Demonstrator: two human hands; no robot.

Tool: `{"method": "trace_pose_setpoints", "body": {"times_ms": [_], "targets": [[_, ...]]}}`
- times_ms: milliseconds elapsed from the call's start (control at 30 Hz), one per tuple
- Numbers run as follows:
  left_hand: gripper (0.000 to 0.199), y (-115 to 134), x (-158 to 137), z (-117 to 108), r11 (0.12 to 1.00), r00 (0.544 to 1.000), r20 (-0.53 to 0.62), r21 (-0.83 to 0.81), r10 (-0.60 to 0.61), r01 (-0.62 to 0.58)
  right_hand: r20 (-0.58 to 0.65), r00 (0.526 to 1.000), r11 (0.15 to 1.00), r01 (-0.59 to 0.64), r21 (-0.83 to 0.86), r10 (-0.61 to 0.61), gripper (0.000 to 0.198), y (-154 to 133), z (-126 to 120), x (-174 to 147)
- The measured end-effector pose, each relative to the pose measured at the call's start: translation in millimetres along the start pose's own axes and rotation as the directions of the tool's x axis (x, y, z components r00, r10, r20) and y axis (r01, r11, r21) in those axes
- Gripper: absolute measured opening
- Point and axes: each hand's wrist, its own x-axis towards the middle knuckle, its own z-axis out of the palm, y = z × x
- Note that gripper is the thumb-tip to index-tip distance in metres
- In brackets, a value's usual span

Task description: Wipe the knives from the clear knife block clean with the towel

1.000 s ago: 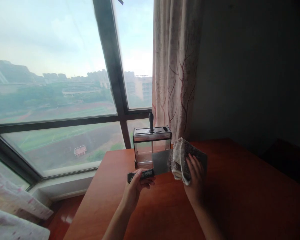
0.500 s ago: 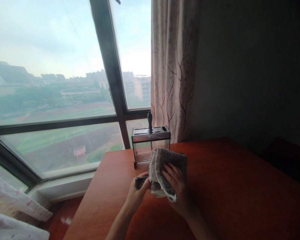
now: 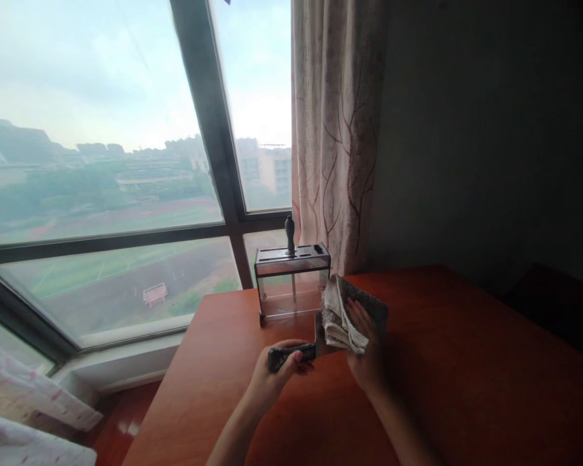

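Head view: two bare hands at work over a reddish-brown worktop [image 3: 466, 382].
Left hand [image 3: 271, 380]: closed round the black handle of the knife [image 3: 307, 350], thumb along its near side.
Right hand [image 3: 366, 340]: fingers spread flat over the cloth [image 3: 334, 317], pressing it to the blade.
Knife: held sideways, handle to the left, right of the worktop's left edge and nearer than its far edge; only a strip of broad grey blade shows beside the handle.
Cloth: grey and pale, folded in layers, covering most of the blade.
Box [image 3: 304, 264]: clear-sided with a slotted top, upright near the worktop's far edge, right of its far left corner, just behind the knife.
Rod [image 3: 290, 234]: dark grip standing out of the box's top, shaft visible through the side.
Window [image 3: 102, 84]: beyond the left and far edges.
Curtain [image 3: 340, 142]: patterned with branches, hanging behind the far edge.
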Motion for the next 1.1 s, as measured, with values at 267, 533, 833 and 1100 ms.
{"method": "trace_pose_setpoints", "body": {"times_ms": [267, 533, 833, 1100], "targets": [[0.027, -3.8, 1.5, 1.8, 0.993, 0.996, 0.021, 0.069, 0.091, -0.092, 0.136, 0.972, 0.979, 0.179, 0.102, -0.192, 0.063, -48.5, 0.0, -4.5], [0.020, -7.9, 2.1, 3.0, 0.973, 0.983, 0.048, 0.138, 0.180, -0.185, 0.163, 0.946, 0.957, 0.262, 0.124, -0.280, 0.057, -42.5, -6.8, 2.3], [0.042, -3.9, -0.3, 3.1, 1.000, 0.996, 0.088, -0.013, 0.010, -0.009, 0.045, 0.994, 0.991, 0.100, 0.091, -0.104, 0.059, -14.1, -9.4, 4.9], [0.042, 10.2, -3.4, -0.2, 0.999, 0.996, 0.082, -0.018, 0.037, -0.036, -0.201, 0.939, 0.940, -0.225, 0.255, 0.279, 0.044, 21.8, -12.0, 1.8]]}}
